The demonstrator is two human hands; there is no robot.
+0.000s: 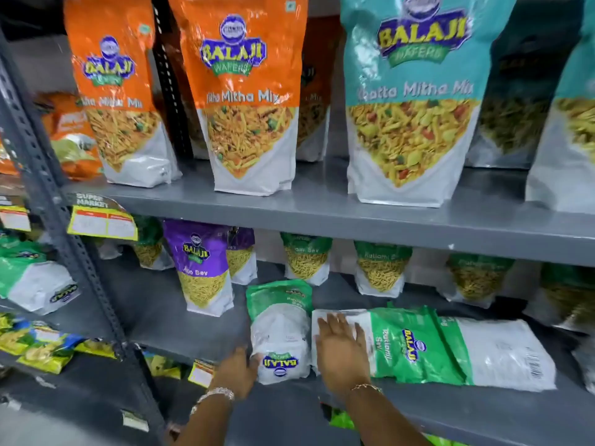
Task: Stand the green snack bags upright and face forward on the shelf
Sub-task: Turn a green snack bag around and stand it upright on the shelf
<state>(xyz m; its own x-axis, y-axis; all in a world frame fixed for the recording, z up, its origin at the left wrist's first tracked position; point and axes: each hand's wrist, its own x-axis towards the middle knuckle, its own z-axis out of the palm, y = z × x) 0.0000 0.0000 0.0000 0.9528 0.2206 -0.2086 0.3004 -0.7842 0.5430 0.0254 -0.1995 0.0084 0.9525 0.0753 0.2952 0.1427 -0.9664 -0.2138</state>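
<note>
Two green-and-white snack bags lie flat at the front of the middle grey shelf (167,313). One green bag (279,326) lies on its back, top pointing into the shelf, base logo toward me. My left hand (236,373) touches its lower left corner, fingers curled at the bag's edge. A second green bag (415,346) lies sideways to the right, with another green bag (502,352) overlapping beyond it. My right hand (339,346) rests flat, fingers spread, on the sideways bag's white end. Several green bags (381,268) stand upright at the back.
A purple bag (203,268) stands upright left of the flat bags. Orange bags (248,101) and a teal bag (409,101) fill the shelf above. A dark perforated upright post (48,175) borders the left, with more bags on neighbouring shelves (32,278).
</note>
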